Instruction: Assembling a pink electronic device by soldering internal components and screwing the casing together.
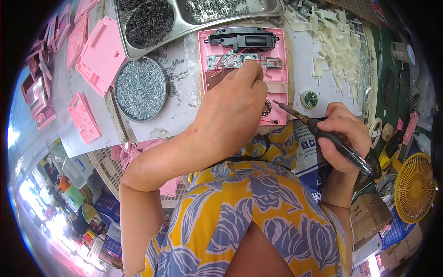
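Note:
A pink plastic housing (281, 87) lies in front of me, fitted with a black mechanism (249, 40), a metal plate and thin red wires (221, 64). My left hand (235, 99) reaches over its middle with the fingers pinched together; what they hold, if anything, is hidden beneath them. In my right hand (344, 134) is a soldering iron (314, 127), held by its black handle. Its thin tip points up and left, over the housing's lower right edge, near a dark round part (266, 108) half covered by my left hand.
At the left stands a round dish (165, 87) of small screws, with pink plastic panels (99, 55) around it. A metal tray (180, 34) of springs sits at the back. White plastic parts (334, 41) are heaped at the right, near a small round tin (309, 99). A yellow fan (415, 187) stands far right.

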A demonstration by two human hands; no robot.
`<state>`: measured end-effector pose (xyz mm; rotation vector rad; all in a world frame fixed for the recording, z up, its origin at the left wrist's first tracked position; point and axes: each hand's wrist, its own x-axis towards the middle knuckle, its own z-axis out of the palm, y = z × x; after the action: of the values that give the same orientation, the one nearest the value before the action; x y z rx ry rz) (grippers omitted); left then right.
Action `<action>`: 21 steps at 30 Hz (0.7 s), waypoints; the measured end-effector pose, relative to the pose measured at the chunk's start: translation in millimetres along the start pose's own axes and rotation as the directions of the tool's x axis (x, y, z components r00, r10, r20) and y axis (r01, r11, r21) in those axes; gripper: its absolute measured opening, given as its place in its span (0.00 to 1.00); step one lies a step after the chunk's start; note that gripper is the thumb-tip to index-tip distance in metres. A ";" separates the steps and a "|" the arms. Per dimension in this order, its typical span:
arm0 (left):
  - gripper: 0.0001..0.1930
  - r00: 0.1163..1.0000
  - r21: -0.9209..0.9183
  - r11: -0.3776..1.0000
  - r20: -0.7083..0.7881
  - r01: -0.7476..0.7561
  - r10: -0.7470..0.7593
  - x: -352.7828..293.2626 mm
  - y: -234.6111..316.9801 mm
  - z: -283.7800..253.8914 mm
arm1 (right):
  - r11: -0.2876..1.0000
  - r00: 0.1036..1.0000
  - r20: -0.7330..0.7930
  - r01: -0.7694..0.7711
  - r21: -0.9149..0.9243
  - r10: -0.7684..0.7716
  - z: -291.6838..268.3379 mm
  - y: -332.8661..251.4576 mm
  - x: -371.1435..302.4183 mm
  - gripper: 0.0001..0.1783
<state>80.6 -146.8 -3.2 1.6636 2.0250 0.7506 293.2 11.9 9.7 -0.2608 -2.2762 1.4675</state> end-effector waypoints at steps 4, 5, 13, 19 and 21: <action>0.07 0.999 -0.015 0.999 -0.034 -0.041 0.041 -0.2 -2.8 0.3 | 1.000 0.999 -0.023 0.027 0.005 -0.027 -5.2 0.4 -3.2 0.15; 0.07 0.997 -0.037 0.997 -0.044 -0.067 0.065 -0.7 -5.0 -0.6 | 1.000 0.999 -0.034 0.030 0.004 -0.030 -6.1 0.6 -4.3 0.15; 0.09 0.990 -0.151 0.984 -0.118 -0.094 0.076 -4.8 -7.8 1.7 | 0.998 0.996 -0.069 0.062 0.018 -0.060 -14.3 3.5 -6.9 0.15; 0.09 0.987 -0.140 0.978 -0.081 -0.151 0.141 -3.4 -13.3 0.9 | 0.998 0.996 -0.057 0.066 0.015 -0.065 -13.0 1.5 -5.3 0.15; 0.09 0.987 -0.107 0.983 -0.072 -0.150 0.142 -2.5 -12.6 2.4 | 0.998 0.997 -0.046 0.065 0.013 -0.065 -10.4 1.8 -5.0 0.15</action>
<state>73.1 -150.7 -13.2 1.7577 1.8798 0.9615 302.1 19.3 10.6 -0.2114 -2.2164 1.4307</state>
